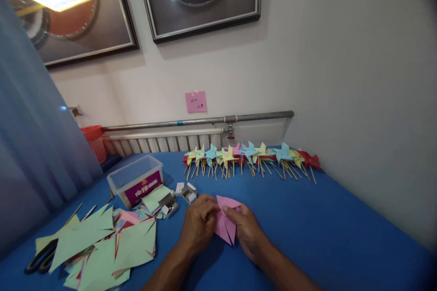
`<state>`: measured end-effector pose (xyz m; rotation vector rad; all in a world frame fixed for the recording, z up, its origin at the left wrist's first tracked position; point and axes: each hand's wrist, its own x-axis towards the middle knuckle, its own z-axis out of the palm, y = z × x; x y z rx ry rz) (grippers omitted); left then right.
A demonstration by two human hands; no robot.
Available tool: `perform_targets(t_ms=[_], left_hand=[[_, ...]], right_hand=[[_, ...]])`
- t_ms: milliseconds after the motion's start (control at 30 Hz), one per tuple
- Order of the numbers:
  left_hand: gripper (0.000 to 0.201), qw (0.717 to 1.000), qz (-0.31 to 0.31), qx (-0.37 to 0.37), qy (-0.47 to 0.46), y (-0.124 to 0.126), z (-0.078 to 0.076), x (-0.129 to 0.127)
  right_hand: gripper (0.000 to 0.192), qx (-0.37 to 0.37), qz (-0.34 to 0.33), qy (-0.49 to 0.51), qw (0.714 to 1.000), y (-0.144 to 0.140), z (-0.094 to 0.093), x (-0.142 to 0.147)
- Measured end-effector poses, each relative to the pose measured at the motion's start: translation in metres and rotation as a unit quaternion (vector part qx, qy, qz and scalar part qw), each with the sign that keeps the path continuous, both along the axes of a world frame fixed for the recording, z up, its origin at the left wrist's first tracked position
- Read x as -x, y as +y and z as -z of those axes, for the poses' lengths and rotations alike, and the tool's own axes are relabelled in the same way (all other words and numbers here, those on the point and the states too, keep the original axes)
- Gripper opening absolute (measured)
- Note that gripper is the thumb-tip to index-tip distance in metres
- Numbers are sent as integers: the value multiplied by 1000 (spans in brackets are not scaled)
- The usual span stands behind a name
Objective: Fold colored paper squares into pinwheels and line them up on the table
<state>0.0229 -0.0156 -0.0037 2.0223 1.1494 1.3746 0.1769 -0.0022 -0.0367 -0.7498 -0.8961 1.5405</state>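
A pink paper square (225,228) with slits cut in from its corners is held up over the blue table between both hands. My left hand (201,223) is closed at the paper's left edge, its fingers curled inward. At the upper right part my right hand (248,229) pinches the sheet, thumb in front and fingers behind. Whether a small pin is in the left fingers cannot be seen. Just left of my left hand lie small open boxes (168,205) with shiny bits in one.
Finished paper pinwheels (227,156) on sticks line the table's back. Pale green cut sheets (134,243) pile at the left beside black-handled scissors (43,257). A clear plastic box (135,177) stands behind them, a red basket (97,145) farther back. A radiator (164,141) and pipe run along the wall.
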Motion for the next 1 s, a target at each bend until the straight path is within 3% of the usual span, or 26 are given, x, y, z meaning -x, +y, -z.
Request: perform_targets(t_ms=[167, 333, 433, 600, 867, 1000], left_hand=[[28, 1000, 5, 23, -18, 0, 0, 1], [19, 997, 22, 65, -37, -1, -3, 0], [13, 983, -7, 148, -104, 3, 0, 0], [31, 933, -6, 296, -203, 11, 8, -2], [32, 919, -11, 296, -259, 14, 13, -10], [29, 902, -27, 313, -298, 14, 9, -7]], right_hand=[[41, 19, 25, -23, 999, 5, 8, -1], [24, -3, 83, -142, 986, 13, 11, -8], [14, -35, 97, -204, 973, 12, 5, -12], [14, -61, 78, -229, 968, 4, -5, -10], [10, -69, 72, -224, 969, 3, -6, -6], [24, -43, 52, -177, 982, 7, 2, -5]])
